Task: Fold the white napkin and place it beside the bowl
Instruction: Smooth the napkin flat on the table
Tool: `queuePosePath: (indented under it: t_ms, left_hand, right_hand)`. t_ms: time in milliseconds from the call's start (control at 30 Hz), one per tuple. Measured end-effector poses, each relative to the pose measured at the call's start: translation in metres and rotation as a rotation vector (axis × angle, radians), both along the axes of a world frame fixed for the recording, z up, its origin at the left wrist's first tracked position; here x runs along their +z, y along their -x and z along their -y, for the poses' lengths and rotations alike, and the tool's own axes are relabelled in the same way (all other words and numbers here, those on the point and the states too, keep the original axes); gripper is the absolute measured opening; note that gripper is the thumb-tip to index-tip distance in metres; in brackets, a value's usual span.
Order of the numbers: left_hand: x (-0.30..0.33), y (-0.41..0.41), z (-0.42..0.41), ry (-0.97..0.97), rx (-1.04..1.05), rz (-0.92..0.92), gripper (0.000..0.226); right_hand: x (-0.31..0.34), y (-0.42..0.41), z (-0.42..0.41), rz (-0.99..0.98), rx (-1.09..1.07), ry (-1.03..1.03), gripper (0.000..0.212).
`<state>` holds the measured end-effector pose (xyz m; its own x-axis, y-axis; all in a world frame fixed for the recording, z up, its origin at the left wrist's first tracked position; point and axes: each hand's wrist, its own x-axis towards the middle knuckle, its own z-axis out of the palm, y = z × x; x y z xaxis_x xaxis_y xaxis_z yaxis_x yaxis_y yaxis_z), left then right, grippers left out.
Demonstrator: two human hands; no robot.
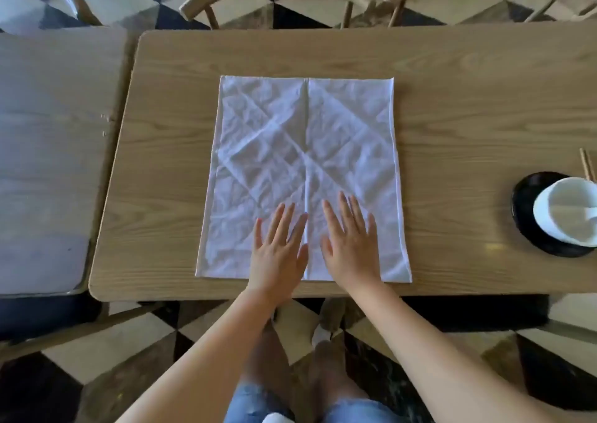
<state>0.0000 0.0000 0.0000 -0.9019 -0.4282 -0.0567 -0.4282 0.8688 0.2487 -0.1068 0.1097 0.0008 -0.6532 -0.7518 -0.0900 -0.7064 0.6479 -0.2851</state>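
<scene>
No legible text, label or number anywhere in view.

White napkin (303, 151) lies flat on my table, creased; white bowl (568, 215) well apart, right.

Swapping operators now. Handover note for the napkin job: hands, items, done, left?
Left hand: open, flat on the white napkin, near edge, left of the centre line.
Right hand: open, flat on the napkin, right of that line.
Napkin: spread on the wooden table, creased, with what looks like two side flaps meeting at the middle.
Bowl: white, on a black plate at the table's right edge, apart from the napkin.
Done: at most the first fold.
Left: finish folding, then place the napkin beside the bowl.
</scene>
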Motion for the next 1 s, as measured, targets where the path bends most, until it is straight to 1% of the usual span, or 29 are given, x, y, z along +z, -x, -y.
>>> queuePosePath:
  t_ms: [33,133,233,300,433,500,567,600,633,667,733,767,800,900,1000]
  left_hand:
    - [-0.006,0.001,-0.001,0.007,-0.032,0.04,0.053]
    - [-0.028,0.0,0.002,0.039,-0.113,0.081,0.055]
    - [-0.04,-0.002,0.02,0.036,-0.132,0.135,0.06]
    - [-0.043,-0.005,0.041,0.04,-0.097,0.138,0.063]
    - [-0.038,-0.011,0.083,0.011,0.027,0.137,0.066]
    - [-0.035,-0.012,0.097,-0.003,0.147,0.127,0.067]
    - [-0.034,-0.004,0.105,-0.024,0.34,0.108,0.068]
    - [-0.033,0.005,0.105,-0.042,0.437,0.089,0.068]
    - [-0.031,0.017,0.104,-0.056,0.488,0.058,0.068]
    - [-0.03,0.029,0.1,-0.056,0.461,0.024,0.066]
    - [-0.033,0.055,0.091,-0.027,0.224,-0.025,0.061]
    - [-0.036,0.065,0.087,-0.002,0.098,-0.028,0.058]
    - [-0.04,0.076,0.088,0.018,0.019,-0.025,0.056]
    - [-0.047,0.107,0.109,0.027,-0.027,-0.015,0.055]
    - [-0.048,0.136,0.138,0.046,-0.091,-0.005,0.055]
  right_hand:
    - [-0.004,-0.004,0.003,0.012,0.005,-0.04,0.057]
    - [-0.023,-0.008,0.001,-0.002,0.047,-0.09,0.059]
    - [-0.037,0.001,-0.009,-0.017,0.073,-0.118,0.059]
    - [-0.041,0.012,-0.013,-0.036,0.073,-0.114,0.061]
    - [-0.04,0.037,-0.023,-0.029,0.046,-0.125,0.063]
    - [-0.041,0.051,-0.028,-0.021,-0.096,-0.108,0.063]
    - [-0.039,0.063,-0.022,-0.01,-0.343,-0.041,0.065]
    - [-0.037,0.066,-0.012,-0.012,-0.419,-0.013,0.065]
    - [-0.034,0.068,0.002,-0.025,-0.42,0.003,0.065]
    - [-0.031,0.066,0.017,-0.051,-0.351,0.018,0.063]
    - [-0.033,0.062,0.05,-0.097,-0.125,0.043,0.06]
    - [-0.036,0.061,0.064,-0.101,-0.043,0.05,0.058]
    - [-0.039,0.065,0.076,-0.104,0.0,0.048,0.058]
    - [-0.048,0.09,0.105,-0.118,0.045,0.006,0.057]
    - [-0.052,0.12,0.126,-0.15,0.105,0.01,0.057]
